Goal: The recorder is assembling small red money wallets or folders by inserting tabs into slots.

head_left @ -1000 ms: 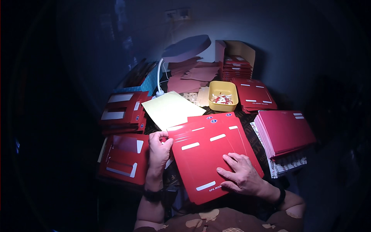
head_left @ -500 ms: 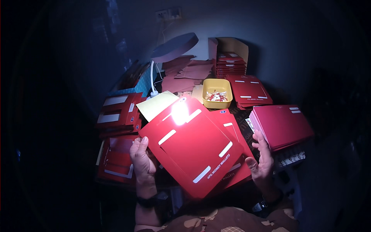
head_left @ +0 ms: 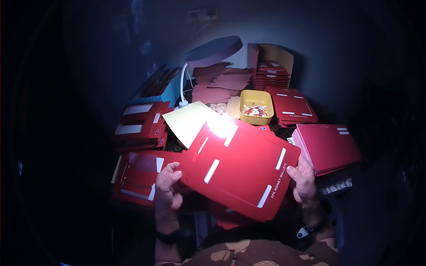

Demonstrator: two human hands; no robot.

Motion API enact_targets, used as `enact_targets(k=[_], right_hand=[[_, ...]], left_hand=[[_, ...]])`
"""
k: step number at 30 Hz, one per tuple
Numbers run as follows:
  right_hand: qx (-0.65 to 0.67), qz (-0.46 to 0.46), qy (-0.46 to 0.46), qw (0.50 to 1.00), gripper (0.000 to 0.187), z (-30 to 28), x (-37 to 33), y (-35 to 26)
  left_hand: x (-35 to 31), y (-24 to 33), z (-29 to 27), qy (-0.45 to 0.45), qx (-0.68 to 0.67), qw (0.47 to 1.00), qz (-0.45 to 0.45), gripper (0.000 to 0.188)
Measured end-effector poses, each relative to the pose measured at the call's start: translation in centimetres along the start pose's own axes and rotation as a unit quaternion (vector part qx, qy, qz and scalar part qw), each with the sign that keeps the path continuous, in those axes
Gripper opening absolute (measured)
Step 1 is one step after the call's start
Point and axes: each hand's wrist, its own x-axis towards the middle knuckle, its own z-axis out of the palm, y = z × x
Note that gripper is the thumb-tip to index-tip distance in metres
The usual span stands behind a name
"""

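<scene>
Between my hands is a red card sleeve (head_left: 242, 166) with white slots and printing along one edge, tilted over the table; whether it is one sheet or several cannot be told. My left hand (head_left: 169, 184) grips its left edge, thumb on top. At the right edge my right hand (head_left: 304, 179) holds it the same way. Lamp glare whitens its far corner. Beneath it, parts of another red card show. A pale yellow sheet (head_left: 184, 120) lies just beyond the left corner.
Left stand stacks of red cards (head_left: 142, 122) and more red cards (head_left: 135, 177). A desk lamp (head_left: 213, 51) arches over the back. Behind are a yellow tub (head_left: 256, 119) of small scraps, pink sheets (head_left: 213, 93), an open carton (head_left: 284, 57) and red card piles (head_left: 293, 104). A pinkish-red stack (head_left: 328, 146) sits right.
My right hand, open and apart before, now grips the red sleeve's right edge. The sleeve has turned and shifted right. The view has moved slightly.
</scene>
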Motion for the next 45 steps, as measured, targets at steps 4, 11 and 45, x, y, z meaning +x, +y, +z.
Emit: enact_targets(k=[4, 11, 45], right_hand=[[-0.028, 0.051, -0.041, 0.997, 0.042, -1.1, 0.6, 0.2], [-0.303, -0.007, 0.007, 0.953, 0.059, -2.7, 2.3, 1.5], [-0.453, -0.105, -0.22, 0.857, 0.028, 9.6, 0.7, 3.2]], left_hand=[[0.1, 0.7, -2.6, -0.041, -0.025, 0.997, -0.066, 0.018], [0.3, -0.8, -1.1, -0.025, 0.079, 0.994, -0.072, 0.014], [-0.4, -3.5, 3.2, -0.056, -0.007, 0.979, -0.194, 0.015]])
